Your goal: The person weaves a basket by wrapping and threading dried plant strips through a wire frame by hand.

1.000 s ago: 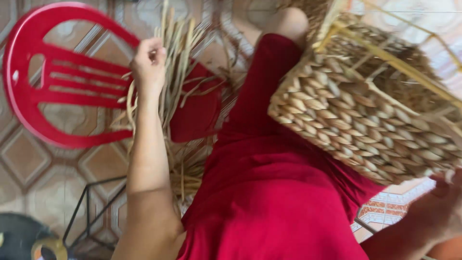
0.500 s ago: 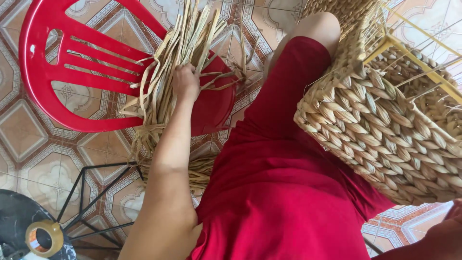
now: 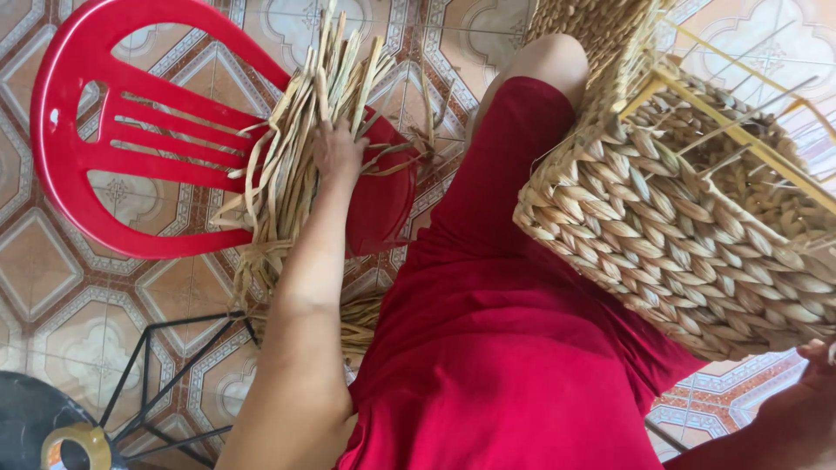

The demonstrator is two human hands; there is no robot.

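Observation:
My left hand [image 3: 335, 152] reaches out onto a bundle of dried straw strands [image 3: 292, 174] that lies on the seat of a red plastic chair [image 3: 131, 148]. Its fingers are curled in among the strands. A woven straw basket [image 3: 688, 235] built around a yellow metal frame [image 3: 740, 144] rests against my red-clothed lap [image 3: 505, 348]. Only part of my right hand [image 3: 805, 392] shows at the bottom right edge, just under the basket's lower corner. Its grip is hidden.
Patterned floor tiles [image 3: 52, 287] lie all around. A black wire frame [image 3: 165, 374] stands on the floor at lower left, beside a roll of tape [image 3: 74, 444] on a dark round surface. More loose straw [image 3: 366, 318] lies below the chair.
My left arm has stretched further out and the hand has come down onto the straw bundle on the chair. The view has shifted, so the basket now sits further right.

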